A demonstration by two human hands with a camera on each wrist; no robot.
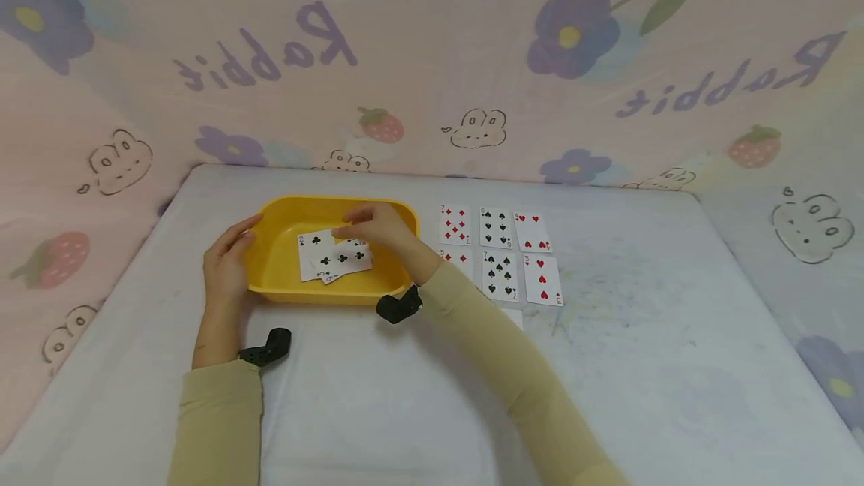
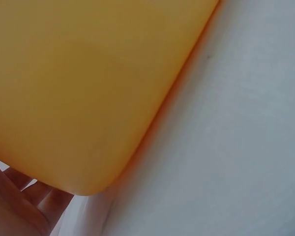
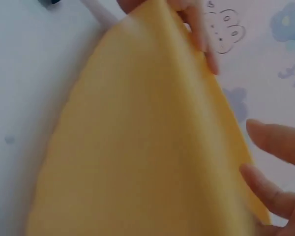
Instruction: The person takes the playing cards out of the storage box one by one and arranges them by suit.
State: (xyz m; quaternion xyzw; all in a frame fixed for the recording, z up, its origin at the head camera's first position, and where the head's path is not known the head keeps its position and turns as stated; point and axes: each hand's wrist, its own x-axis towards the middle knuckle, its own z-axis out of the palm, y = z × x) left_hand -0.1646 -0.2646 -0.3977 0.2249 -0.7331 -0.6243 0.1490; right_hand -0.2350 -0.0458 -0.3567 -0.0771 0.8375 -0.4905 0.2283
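In the head view my left hand (image 1: 226, 265) grips the left end of a yellow plastic tub (image 1: 273, 293), its fingers at the rim. The left wrist view shows fingers (image 2: 49, 201) partly hidden behind the tub's corner. Inside the tub lie a few overlapping playing cards, with a two of clubs (image 1: 312, 257) on the left and another clubs card (image 1: 354, 261) beside it. My right hand (image 1: 388, 231) reaches in over the tub's right side, fingertips close to the cards' upper edge. From the right wrist, its fingers (image 3: 273, 194) show spread apart with nothing between them.
Right of the tub, face-up cards lie in rows, among them a seven of diamonds (image 1: 454, 226), a six of spades (image 1: 496, 228) and a three of hearts (image 1: 543, 280). My right sleeve covers part of a lower card (image 1: 514, 317). A printed cloth (image 1: 432, 58) hangs behind the white table (image 1: 648, 321).
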